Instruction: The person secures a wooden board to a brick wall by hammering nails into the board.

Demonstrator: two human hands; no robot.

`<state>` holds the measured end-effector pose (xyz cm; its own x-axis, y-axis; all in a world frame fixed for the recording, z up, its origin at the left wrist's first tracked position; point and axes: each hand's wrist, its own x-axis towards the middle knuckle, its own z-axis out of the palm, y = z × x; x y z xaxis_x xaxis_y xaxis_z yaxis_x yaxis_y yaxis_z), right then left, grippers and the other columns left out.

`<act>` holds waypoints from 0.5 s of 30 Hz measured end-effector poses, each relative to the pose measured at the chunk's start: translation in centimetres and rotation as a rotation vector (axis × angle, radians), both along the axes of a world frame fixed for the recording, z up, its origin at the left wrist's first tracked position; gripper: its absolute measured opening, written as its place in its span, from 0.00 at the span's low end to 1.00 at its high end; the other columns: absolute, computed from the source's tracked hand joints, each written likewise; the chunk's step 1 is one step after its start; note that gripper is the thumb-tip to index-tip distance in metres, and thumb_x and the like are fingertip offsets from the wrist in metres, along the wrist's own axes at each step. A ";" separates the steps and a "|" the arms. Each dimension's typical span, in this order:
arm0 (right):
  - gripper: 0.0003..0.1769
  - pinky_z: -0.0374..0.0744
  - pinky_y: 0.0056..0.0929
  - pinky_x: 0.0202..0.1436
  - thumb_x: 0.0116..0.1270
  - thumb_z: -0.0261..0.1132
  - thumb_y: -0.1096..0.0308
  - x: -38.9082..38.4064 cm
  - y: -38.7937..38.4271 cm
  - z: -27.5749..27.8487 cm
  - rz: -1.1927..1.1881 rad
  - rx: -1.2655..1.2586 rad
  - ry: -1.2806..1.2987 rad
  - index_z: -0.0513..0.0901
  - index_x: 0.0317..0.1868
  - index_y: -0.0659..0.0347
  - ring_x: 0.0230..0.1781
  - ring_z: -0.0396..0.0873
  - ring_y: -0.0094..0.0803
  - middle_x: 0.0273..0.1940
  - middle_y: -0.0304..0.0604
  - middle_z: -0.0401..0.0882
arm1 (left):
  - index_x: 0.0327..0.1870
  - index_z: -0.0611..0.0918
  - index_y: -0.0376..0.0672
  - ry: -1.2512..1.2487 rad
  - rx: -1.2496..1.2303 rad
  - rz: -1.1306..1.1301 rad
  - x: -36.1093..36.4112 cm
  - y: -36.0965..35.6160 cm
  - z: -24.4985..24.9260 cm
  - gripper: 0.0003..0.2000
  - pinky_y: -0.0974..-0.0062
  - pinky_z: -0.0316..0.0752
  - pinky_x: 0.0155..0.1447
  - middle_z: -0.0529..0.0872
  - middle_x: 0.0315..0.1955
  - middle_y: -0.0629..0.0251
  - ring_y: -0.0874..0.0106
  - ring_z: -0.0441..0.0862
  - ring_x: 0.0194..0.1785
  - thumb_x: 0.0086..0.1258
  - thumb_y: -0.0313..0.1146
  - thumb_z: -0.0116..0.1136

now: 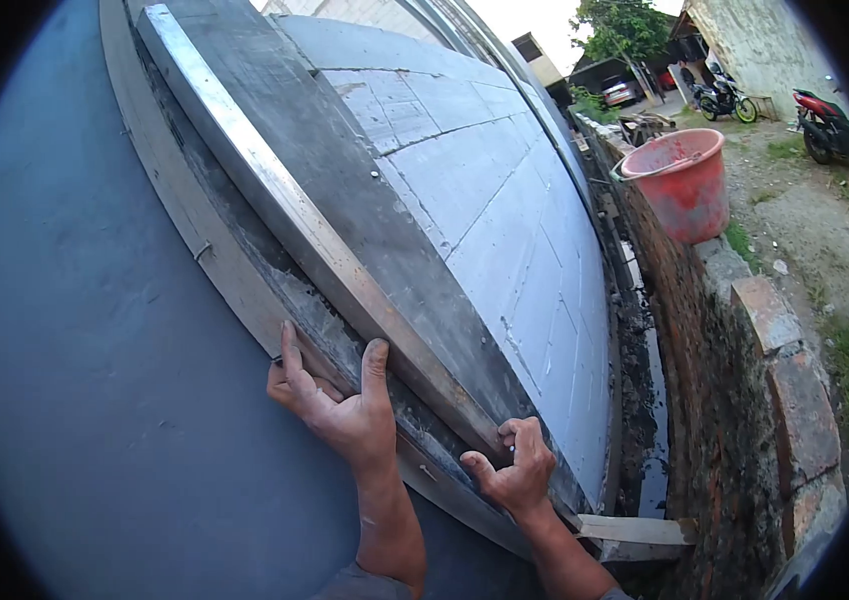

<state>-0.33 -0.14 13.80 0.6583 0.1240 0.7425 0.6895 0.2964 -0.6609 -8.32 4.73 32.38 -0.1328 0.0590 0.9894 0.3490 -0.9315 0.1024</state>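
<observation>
The person leans in at a wall corner, both bare hands low on a long metal straightedge point(285, 215). It lies slantwise along the corner, from the top left down toward the lower middle, flat against a band of dark grey mortar point(345, 170).

The left hand point(337, 405) has its grip spread. The fingers fan out over the wooden batten point(207, 255) that runs beside the straightedge, and the thumb points up with its tip touching the straightedge's lower edge. The right hand point(517, 468) sits further down, at the straightedge's lower end. Its grip is pressed together, fingers curled in tight and pinching the edge of the metal, thumb out to the left.

To the left of the batten spreads a smooth grey plastered wall point(85, 330). To the right of the mortar band is a face of pale blocks point(515, 230) with thin joints showing. Below that face runs a narrow drain point(653, 420) holding dark water, and past it a rough brick wall point(735, 380). A red bucket point(683, 182) stands on top of the bricks. Far off, two motorcycles point(727, 100) are parked on the dirt yard.
</observation>
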 end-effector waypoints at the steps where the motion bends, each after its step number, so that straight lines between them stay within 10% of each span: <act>1: 0.35 0.75 0.35 0.25 0.49 0.76 0.36 0.1 0.4 -0.1 -0.036 0.017 0.015 0.76 0.38 0.60 0.23 0.75 0.37 0.30 0.42 0.72 | 0.70 0.69 0.39 0.034 0.011 0.021 -0.2 0.1 0.0 0.40 0.65 0.70 0.60 0.66 0.54 0.55 0.62 0.68 0.60 0.56 0.39 0.77; 10: 0.34 0.75 0.36 0.23 0.45 0.75 0.35 0.6 2.1 -0.8 -0.124 0.076 0.020 0.79 0.29 0.61 0.22 0.76 0.40 0.27 0.42 0.72 | 0.66 0.71 0.35 0.037 0.045 -0.053 -0.6 0.3 1.3 0.36 0.73 0.70 0.50 0.68 0.52 0.56 0.69 0.69 0.54 0.58 0.39 0.76; 15: 0.33 0.74 0.35 0.23 0.44 0.78 0.38 0.8 2.1 -0.8 -0.078 0.144 0.022 0.78 0.28 0.61 0.23 0.75 0.40 0.27 0.42 0.72 | 0.42 0.82 0.37 0.119 0.536 -0.019 0.5 -3.2 9.5 0.16 0.84 0.58 0.23 0.82 0.31 0.69 0.82 0.67 0.21 0.58 0.35 0.73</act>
